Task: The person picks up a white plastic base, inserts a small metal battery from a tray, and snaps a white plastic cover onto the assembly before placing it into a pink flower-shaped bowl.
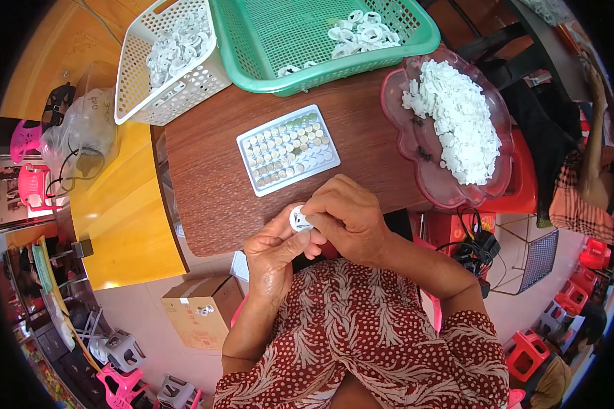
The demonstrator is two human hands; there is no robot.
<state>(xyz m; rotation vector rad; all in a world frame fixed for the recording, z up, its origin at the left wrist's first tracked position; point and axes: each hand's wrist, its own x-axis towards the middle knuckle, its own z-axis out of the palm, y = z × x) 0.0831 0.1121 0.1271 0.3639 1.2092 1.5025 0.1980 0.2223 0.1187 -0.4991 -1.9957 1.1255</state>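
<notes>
My left hand [274, 253] and my right hand [346, 217] meet just off the near edge of the brown table [211, 177]. Between their fingertips sits a small round white plastic part [299, 219]; both hands pinch it. Straight ahead of the hands lies a clear flat tray [288, 149] with rows of small round metal discs. A pink scalloped dish [450, 123] heaped with small white plastic pieces stands to the right.
A green mesh basket [320, 41] and a white mesh basket [167, 61], both holding white ring parts, stand at the far side. A yellow counter [119, 204] lies left, a cardboard box [201, 310] on the floor, red stools at right.
</notes>
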